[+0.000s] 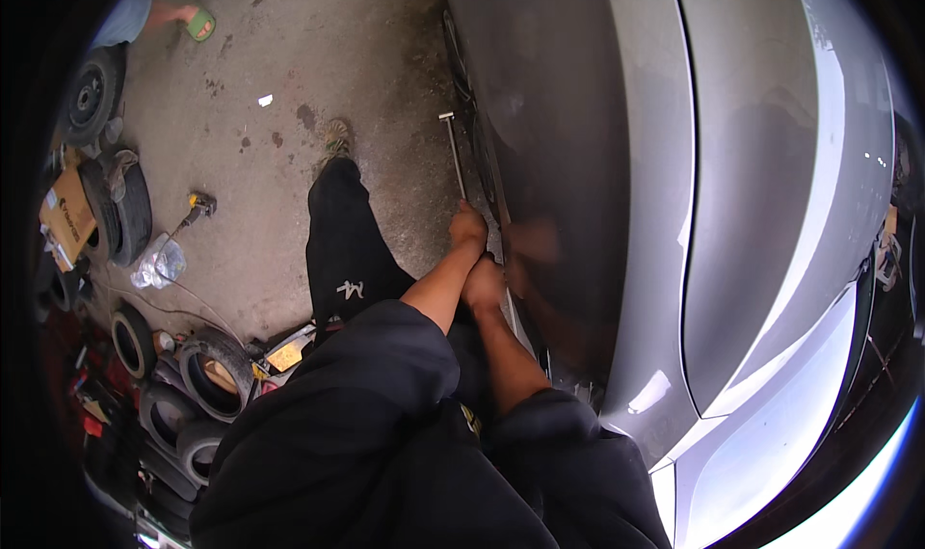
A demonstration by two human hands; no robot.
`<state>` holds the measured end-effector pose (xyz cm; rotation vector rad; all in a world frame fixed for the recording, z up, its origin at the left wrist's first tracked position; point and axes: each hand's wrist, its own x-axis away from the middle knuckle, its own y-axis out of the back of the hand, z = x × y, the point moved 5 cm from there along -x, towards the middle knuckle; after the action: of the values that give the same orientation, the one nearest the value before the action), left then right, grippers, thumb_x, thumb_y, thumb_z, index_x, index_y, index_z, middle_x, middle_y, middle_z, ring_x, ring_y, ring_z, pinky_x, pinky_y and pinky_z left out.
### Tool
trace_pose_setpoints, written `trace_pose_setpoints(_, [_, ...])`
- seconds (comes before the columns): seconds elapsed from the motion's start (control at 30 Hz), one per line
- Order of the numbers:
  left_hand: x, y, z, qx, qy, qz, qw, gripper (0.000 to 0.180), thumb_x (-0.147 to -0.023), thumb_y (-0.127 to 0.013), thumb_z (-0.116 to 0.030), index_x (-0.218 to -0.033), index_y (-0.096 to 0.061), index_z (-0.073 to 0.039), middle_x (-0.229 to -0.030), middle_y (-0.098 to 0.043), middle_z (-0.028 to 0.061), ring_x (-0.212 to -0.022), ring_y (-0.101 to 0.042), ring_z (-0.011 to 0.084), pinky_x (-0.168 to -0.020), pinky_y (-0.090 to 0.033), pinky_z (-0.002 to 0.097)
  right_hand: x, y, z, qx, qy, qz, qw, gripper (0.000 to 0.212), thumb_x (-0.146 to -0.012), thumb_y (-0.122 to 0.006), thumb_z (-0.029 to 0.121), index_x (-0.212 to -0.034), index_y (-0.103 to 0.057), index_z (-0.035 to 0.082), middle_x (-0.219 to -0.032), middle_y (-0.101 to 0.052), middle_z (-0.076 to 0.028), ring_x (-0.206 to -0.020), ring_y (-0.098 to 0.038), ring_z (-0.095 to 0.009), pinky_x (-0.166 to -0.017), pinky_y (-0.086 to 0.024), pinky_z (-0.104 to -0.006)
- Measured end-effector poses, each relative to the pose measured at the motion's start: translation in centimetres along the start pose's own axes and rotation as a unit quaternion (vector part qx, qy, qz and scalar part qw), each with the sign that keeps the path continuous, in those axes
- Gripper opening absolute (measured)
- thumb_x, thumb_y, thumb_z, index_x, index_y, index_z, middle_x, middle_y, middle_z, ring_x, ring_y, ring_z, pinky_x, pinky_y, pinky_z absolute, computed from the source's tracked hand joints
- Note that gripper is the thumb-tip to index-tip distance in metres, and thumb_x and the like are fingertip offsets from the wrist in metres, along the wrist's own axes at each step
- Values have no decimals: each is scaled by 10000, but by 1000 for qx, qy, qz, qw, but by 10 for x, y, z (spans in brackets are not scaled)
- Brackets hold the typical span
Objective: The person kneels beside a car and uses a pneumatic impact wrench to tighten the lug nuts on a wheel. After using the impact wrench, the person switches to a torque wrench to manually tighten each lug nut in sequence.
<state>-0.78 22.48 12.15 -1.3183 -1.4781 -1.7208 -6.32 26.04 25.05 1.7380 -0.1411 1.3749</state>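
A long, thin metal wrench point(454, 154) with a short crosswise head slants down beside the grey car point(568, 163). My left hand point(469, 229) is closed around its shaft, and the head sticks out beyond the fist. Just nearer to me, my right hand point(485, 285) is also closed, on the wrench's dark near end; its fingers are slightly blurred. The two fists are nearly touching, close to the car's side. What the wrench's head meets, if anything, cannot be made out.
Several loose tyres point(215, 374) are piled at the left, with a cardboard box point(67, 218) beyond. A yellow-and-black power tool point(201, 203) and a clear plastic bag point(159, 263) lie on the concrete floor point(260, 154). Another person's foot in a green sandal point(200, 25) shows at the far left.
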Motion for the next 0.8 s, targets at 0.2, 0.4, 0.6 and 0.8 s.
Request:
trace_pose_setpoints(0.2, [-7, -5, -5, 105, -13, 17, 994, 746, -1024, -272, -521, -1094, -659, 113, -1077, -650, 344, -1100, -609, 472, -946, -465, 485, -6, 11, 6, 23, 68, 8, 997, 275, -888, -624, 210, -1019, -654, -30, -1004, -695, -265, -930, -697, -406, -783, -578, -464])
trace_pose_setpoints(0.4, [-24, -4, -15, 18, -50, 13, 998, 683, -1046, -290, -470, -1142, -649, 103, -1148, -652, 300, -1141, -607, 428, -951, -463, 462, 4, 36, 28, -37, 36, 3, 999, 433, -887, -638, 315, -1136, -657, -39, -1120, -675, -264, -1034, -684, -357, -869, -540, -460])
trace_pose_setpoints(0.6, [5, -3, 1, -27, -35, -4, 999, 693, -1048, -266, -471, -1127, -658, 96, -1088, -657, 316, -1085, -618, 458, -928, -473, 476, -112, -36, -7, -20, 156, 16, 987, 376, -894, -609, 327, -1048, -656, -12, -984, -685, -243, -837, -677, -351, -722, -536, -424])
trace_pose_setpoints(0.8, [8, -11, 28, 45, -29, 3, 999, 722, -1042, -236, -495, -1115, -669, 78, -1004, -666, 338, -1004, -636, 491, -892, -488, 497, -1, -10, -9, 14, 69, 115, 991, 454, -890, -610, 358, -1149, -604, -15, -1088, -659, -251, -983, -645, -378, -856, -483, -422])
